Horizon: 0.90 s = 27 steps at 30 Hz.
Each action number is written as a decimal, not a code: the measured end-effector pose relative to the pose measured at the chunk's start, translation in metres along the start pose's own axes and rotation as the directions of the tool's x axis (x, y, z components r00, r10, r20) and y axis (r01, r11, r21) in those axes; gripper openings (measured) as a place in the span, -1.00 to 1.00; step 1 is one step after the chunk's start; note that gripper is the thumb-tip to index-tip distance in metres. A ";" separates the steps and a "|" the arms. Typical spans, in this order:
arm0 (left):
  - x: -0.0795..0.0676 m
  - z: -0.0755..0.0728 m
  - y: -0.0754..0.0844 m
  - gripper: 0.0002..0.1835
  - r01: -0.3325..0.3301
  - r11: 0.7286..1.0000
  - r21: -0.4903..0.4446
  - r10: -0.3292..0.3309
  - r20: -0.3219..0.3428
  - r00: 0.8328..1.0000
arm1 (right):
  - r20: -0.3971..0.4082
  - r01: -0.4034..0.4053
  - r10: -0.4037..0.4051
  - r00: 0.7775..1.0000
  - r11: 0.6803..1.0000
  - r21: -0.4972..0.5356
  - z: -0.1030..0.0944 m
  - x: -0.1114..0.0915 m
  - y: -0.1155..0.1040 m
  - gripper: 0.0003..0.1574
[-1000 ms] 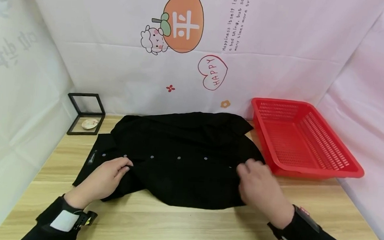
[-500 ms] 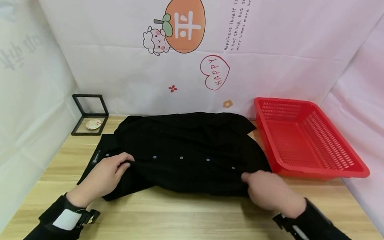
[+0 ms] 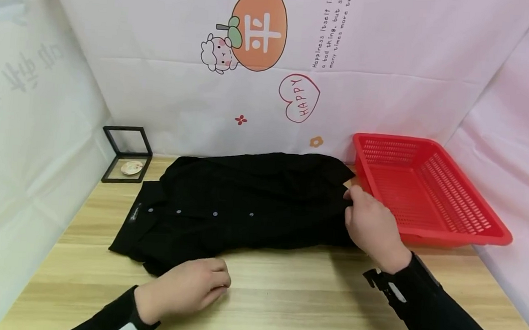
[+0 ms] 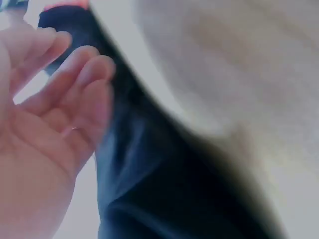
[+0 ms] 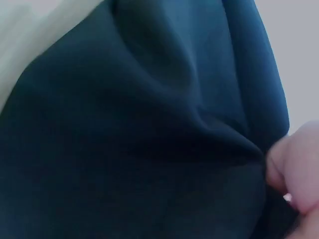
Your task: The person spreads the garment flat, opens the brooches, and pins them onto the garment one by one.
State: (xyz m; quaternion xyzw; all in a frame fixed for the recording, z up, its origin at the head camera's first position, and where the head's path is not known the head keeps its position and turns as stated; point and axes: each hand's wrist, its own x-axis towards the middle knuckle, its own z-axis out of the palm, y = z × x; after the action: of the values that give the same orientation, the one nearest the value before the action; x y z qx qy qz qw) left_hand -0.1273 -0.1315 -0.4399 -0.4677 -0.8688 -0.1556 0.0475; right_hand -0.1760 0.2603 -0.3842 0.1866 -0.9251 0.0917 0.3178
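A black button-up shirt (image 3: 244, 199) lies on the wooden table, its collar at the left and a row of small buttons running along it. My right hand (image 3: 374, 224) pinches the shirt's edge at the right end, beside the red basket. In the right wrist view the cloth (image 5: 149, 129) creases toward the pinching fingers (image 5: 281, 164). Over the table just in front of the shirt's near edge is my left hand (image 3: 189, 284). Its fingers (image 4: 92, 94) are loosely curved with nothing in them in the left wrist view.
A red plastic basket (image 3: 455, 235) with perforated sides stands at the right, close to the shirt. At the back left sits a small black frame (image 3: 127, 155) holding a round pale disc (image 3: 132, 167). White printed cloth (image 3: 160, 88) walls the back and sides.
My left hand has let go of the shirt and moved right and nearer. My right hand has moved away from me to the shirt's right end, and the near cloth is folded back.
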 end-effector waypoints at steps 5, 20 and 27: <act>0.001 0.000 -0.006 -0.70 0.203 0.965 0.165 -0.222 0.105 0.969 | -0.123 -0.014 0.018 0.992 0.999 0.032 -0.003 0.010 0.001 -0.73; 0.013 0.005 -0.019 -0.87 0.171 0.959 0.226 -0.188 0.055 0.981 | 0.031 -0.042 0.040 0.999 0.997 0.061 -0.001 -0.004 0.002 -0.80; 0.017 -0.026 0.020 -0.71 -0.055 0.948 -0.312 0.034 -0.072 0.997 | 0.035 0.023 -0.026 0.999 0.997 0.072 0.006 -0.010 0.000 -0.75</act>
State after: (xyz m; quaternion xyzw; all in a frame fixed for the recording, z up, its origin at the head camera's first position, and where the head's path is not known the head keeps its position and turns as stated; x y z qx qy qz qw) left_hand -0.1217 -0.1161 -0.4070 -0.4836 -0.8200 -0.3060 0.0047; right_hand -0.1717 0.2612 -0.3951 0.2107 -0.9244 0.1173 0.2956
